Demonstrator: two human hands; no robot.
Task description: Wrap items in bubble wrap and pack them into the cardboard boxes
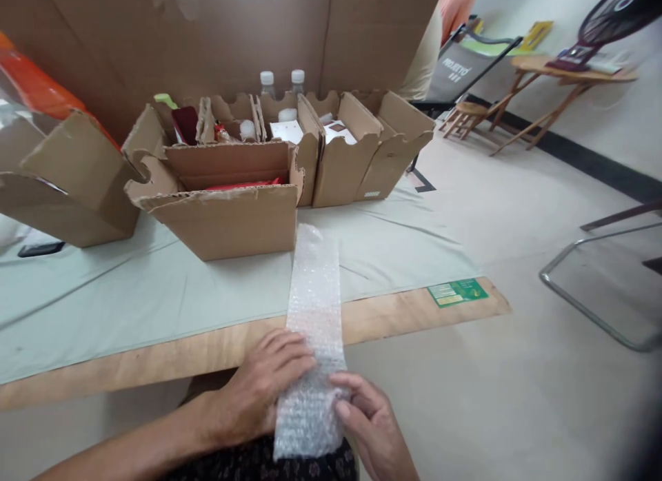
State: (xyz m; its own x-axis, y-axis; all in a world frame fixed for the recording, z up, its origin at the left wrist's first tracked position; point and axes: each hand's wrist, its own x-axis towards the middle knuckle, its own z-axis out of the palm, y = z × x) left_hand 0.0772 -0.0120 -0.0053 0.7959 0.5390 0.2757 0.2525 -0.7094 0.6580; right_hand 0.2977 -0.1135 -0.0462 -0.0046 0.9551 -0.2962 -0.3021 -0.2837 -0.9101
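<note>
A long strip of clear bubble wrap (315,288) runs from the table top down over the edge to above my lap. Its near end looks thicker and layered; whether something is wrapped inside, I cannot make out. My left hand (274,371) grips the left side of the strip, its fingers laid over the top and its thumb hidden. At the right edge, my right hand (369,419) holds the wrap between thumb and forefinger. The far end of the strip lies beside an open cardboard box (243,226) with something red inside.
More open cardboard bins (344,171) stand in a row behind, holding small goods, with two white-capped bottles (282,81) at the back. A larger box (77,191) is at left. A green label (458,292) sits on the wooden table edge (393,315). Right: metal chair frame (574,295), fan (610,26).
</note>
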